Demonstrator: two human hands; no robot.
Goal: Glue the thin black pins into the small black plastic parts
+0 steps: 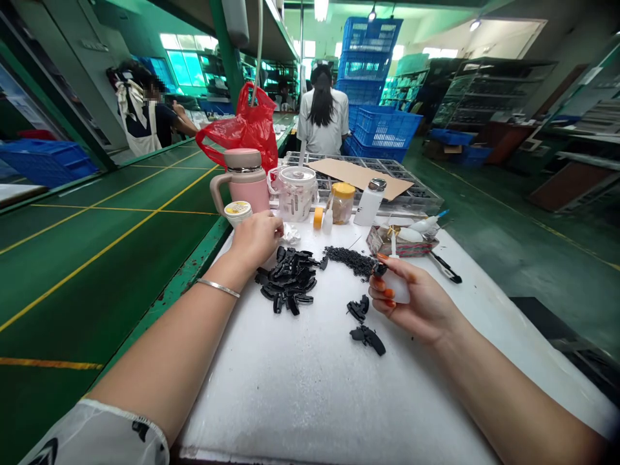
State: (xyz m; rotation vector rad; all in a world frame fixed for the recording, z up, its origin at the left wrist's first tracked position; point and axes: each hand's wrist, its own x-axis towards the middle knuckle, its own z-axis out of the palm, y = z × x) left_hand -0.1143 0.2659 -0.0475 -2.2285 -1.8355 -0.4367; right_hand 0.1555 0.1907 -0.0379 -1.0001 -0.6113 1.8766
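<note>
My right hand [416, 297] is closed around a small translucent squeeze bottle [399, 288] with a thin white nozzle. A small black plastic part [380, 270] is pinched at its fingertips. My left hand [256, 240] reaches over the far side of a pile of curved black plastic parts [289, 278]. Its fingers are bent together, and what they hold, if anything, is hidden. Crumpled white tissue [291, 234] lies just beyond them. Between the hands spreads a heap of tiny black rings [352, 259]. Two black pieces [368, 338] lie nearer me, left of my right hand.
Along the table's [290, 387] back stand a pink mug [249, 190], a clear lidded cup [296, 194], a yellow-lidded jar [342, 203] and a white bottle [371, 203]. A small box [402, 244] holds tools. On the left runs a green belt [121, 239]. Two people sit farther off.
</note>
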